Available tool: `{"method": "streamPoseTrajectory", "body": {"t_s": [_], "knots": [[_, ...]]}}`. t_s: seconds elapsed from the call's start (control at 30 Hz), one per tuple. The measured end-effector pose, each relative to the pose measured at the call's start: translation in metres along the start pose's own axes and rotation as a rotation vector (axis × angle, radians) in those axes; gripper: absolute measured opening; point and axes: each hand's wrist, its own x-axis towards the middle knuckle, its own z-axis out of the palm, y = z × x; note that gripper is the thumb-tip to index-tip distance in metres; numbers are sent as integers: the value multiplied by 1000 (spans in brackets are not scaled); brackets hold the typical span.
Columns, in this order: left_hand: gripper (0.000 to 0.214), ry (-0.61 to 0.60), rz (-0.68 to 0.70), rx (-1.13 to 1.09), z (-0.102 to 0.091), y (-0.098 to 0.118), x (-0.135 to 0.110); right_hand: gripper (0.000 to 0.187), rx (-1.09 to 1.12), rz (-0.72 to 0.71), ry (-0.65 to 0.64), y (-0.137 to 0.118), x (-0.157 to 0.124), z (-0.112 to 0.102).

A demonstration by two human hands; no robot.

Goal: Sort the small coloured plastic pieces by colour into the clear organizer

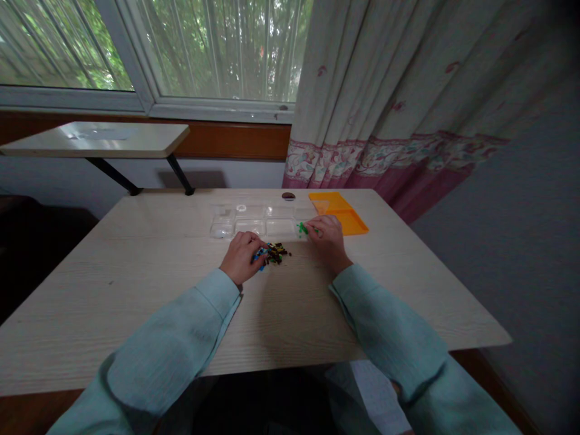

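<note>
A mixed pile of tiny coloured pieces [276, 254], black, yellow, blue and green, lies on the table in front of the clear tray. My left hand [242, 257] rests at the pile's left edge, its fingers curled in against some blue pieces; what lies between the fingertips is hidden. At the tray's front right compartment is my right hand [328, 241], with fingers pinched together and small green pieces [302, 229] at and beside the tips. The clear plastic tray [250, 227] is divided into several compartments. The pieces are too small to name exactly.
An orange plastic tray or lid [356, 222] lies right of the clear tray, partly behind my right hand. A small dark oval thing [289, 196] sits at the table's back edge. On the left, a raised shelf [136, 142] stands on black legs. Curtains [362, 109] hang behind.
</note>
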Motion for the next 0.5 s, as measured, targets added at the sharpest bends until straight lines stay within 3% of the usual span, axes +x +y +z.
{"method": "streamPoseTrajectory", "body": {"t_s": [0.5], "knots": [[23, 3, -17, 19, 1, 3, 1, 22, 20, -8, -14, -6, -2, 0]]}}
